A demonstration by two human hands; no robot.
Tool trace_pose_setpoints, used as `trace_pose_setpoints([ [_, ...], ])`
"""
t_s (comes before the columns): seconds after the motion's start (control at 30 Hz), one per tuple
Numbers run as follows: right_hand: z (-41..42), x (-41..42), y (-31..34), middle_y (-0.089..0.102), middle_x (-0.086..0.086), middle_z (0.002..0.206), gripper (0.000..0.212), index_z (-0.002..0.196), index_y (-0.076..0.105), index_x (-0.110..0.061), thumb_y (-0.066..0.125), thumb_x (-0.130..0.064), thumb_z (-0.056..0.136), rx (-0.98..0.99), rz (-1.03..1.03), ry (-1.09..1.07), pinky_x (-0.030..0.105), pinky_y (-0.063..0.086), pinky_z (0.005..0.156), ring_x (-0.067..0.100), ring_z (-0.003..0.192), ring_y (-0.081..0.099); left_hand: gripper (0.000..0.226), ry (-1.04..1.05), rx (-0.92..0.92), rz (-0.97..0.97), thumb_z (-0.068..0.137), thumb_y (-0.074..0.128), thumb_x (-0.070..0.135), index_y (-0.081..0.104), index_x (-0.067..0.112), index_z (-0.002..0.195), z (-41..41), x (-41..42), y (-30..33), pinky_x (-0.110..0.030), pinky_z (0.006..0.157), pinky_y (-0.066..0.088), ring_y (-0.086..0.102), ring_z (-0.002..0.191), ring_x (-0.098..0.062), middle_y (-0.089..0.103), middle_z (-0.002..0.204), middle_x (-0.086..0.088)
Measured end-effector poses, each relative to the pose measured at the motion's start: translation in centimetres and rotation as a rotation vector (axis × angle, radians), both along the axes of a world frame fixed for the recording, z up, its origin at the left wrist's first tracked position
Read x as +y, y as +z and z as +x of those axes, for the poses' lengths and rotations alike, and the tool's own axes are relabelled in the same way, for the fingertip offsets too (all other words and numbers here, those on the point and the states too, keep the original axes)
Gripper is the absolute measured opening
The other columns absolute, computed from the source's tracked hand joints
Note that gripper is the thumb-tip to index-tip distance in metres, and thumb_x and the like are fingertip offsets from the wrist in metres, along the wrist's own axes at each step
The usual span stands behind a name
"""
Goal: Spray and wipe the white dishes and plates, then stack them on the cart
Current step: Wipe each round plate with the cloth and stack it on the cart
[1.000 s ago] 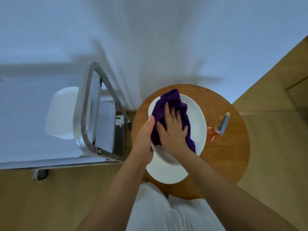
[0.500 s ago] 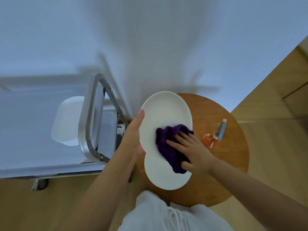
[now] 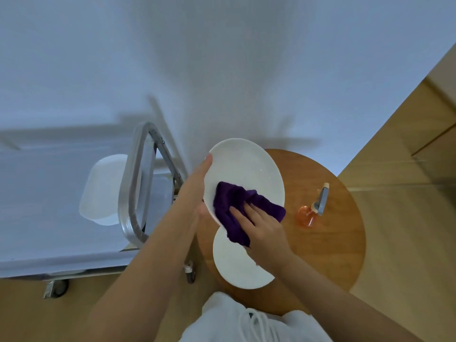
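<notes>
I see the steel-framed cart [image 3: 138, 193] left of the round wooden surface [image 3: 328, 255]. My left hand [image 3: 197, 191] grips the tilted white oval plate [image 3: 246, 169]; my right hand [image 3: 261, 225] presses the purple cloth [image 3: 229, 206] on it. Wiping step; stacking comes next, I judge.

A round wooden table [image 3: 328, 248] stands against a pale wall [image 3: 222, 58] on wood-toned floor [image 3: 407, 230].
</notes>
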State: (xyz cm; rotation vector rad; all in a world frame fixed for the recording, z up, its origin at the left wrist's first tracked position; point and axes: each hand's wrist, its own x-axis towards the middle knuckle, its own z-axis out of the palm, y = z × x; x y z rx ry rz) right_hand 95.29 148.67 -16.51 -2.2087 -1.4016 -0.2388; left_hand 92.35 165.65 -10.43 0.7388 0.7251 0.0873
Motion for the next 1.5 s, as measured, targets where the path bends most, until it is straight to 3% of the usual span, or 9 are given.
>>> trace_pose_setpoints([
  [0.1,0.6,-1.4,0.0,0.071,0.008,0.101,0.053,0.11,0.069,-0.009,0.087,-0.016,0.06,-0.14,-0.007,0.094,0.03,0.058,0.063,0.023,0.083,0.069,0.046,-0.067,-0.006,0.09,0.089,0.05,0.053,0.064,0.018,0.116,-0.5,1.3,0.8,-0.04,0.071,0.056,0.07,0.091,-0.029,0.073,0.102,-0.01],
  [0.37,0.0,1.5,2.4,0.072,0.002,0.076,0.035,0.099,0.071,-0.007,0.082,-0.006,0.065,0.109,0.139,-0.066,0.024,0.055,0.054,0.016,0.062,0.066,0.009,0.323,0.152,0.309,0.089,0.055,0.045,0.058,0.044,0.097,-0.4,-6.1,-2.1,-0.046,0.087,0.055,0.063,0.102,-0.024,0.067,0.107,0.002],
  [0.57,2.0,-2.6,1.3,0.066,0.001,0.116,0.052,0.12,0.062,-0.013,0.073,-0.038,0.076,0.145,0.025,0.189,0.027,0.046,0.092,0.018,0.11,0.059,0.02,0.236,0.138,0.226,0.093,0.051,0.047,0.056,0.027,0.093,-1.1,-3.0,0.0,-0.034,0.058,0.057,0.071,0.076,-0.024,0.074,0.083,-0.001],
  [0.7,4.7,-4.5,0.3,0.023,-0.014,0.147,0.059,0.139,0.028,-0.04,0.038,-0.064,0.087,0.361,-0.218,0.109,0.025,0.004,0.112,0.012,0.141,0.014,0.023,0.084,0.15,0.443,0.095,0.047,0.046,0.06,0.027,0.097,-1.9,-1.9,1.0,-0.039,0.071,0.056,0.066,0.087,-0.023,0.069,0.092,-0.001],
  [0.83,6.4,-2.5,-0.1,-0.02,-0.016,0.147,0.071,0.135,-0.02,-0.047,0.019,-0.074,0.083,0.227,-0.408,-0.086,0.031,-0.015,0.11,0.008,0.135,-0.026,0.027,-0.086,0.149,0.606,0.098,0.041,0.043,0.063,0.028,0.094,-1.7,-3.5,0.9,-0.042,0.083,0.054,0.066,0.092,-0.024,0.069,0.099,-0.007],
  [1.07,4.3,1.1,2.2,-0.029,-0.02,0.144,0.071,0.119,-0.037,-0.064,0.023,-0.069,0.081,0.424,-0.249,0.006,0.039,-0.015,0.112,0.008,0.136,-0.031,0.022,-0.145,0.134,0.63,0.097,0.045,0.045,0.064,0.033,0.096,-0.7,-4.5,0.7,-0.033,0.083,0.056,0.065,0.096,-0.019,0.07,0.099,0.0],
  [1.23,1.1,1.7,3.1,-0.029,-0.035,0.139,0.067,0.119,-0.031,-0.069,0.023,-0.075,0.079,0.537,-0.142,0.148,0.035,-0.019,0.11,-0.003,0.133,-0.032,0.022,0.003,0.078,0.532,0.097,0.05,0.035,0.068,0.023,0.095,-0.5,-3.5,1.4,-0.02,0.059,0.055,0.071,0.076,-0.009,0.075,0.083,0.004],
  [1.37,0.7,-0.1,2.0,-0.02,-0.021,0.15,0.09,0.136,-0.016,-0.056,0.056,-0.058,0.081,0.3,-0.275,0.254,0.039,-0.007,0.115,0.01,0.139,-0.026,0.033,0.035,0.178,0.395,0.093,0.052,0.045,0.059,0.015,0.105,-0.9,-1.9,2.2,-0.045,0.093,0.051,0.064,0.101,-0.029,0.068,0.107,-0.011],
  [1.5,0.6,-2.0,1.7,0.055,0.008,0.133,0.08,0.125,0.058,-0.018,0.091,-0.024,0.052,0.021,-0.176,0.206,0.044,0.05,0.088,0.032,0.122,0.051,0.043,-0.058,0.23,0.41,0.09,0.055,0.049,0.058,0.016,0.117,-1.1,-0.3,2.7,-0.045,0.092,0.051,0.063,0.1,-0.028,0.068,0.107,-0.006],
])
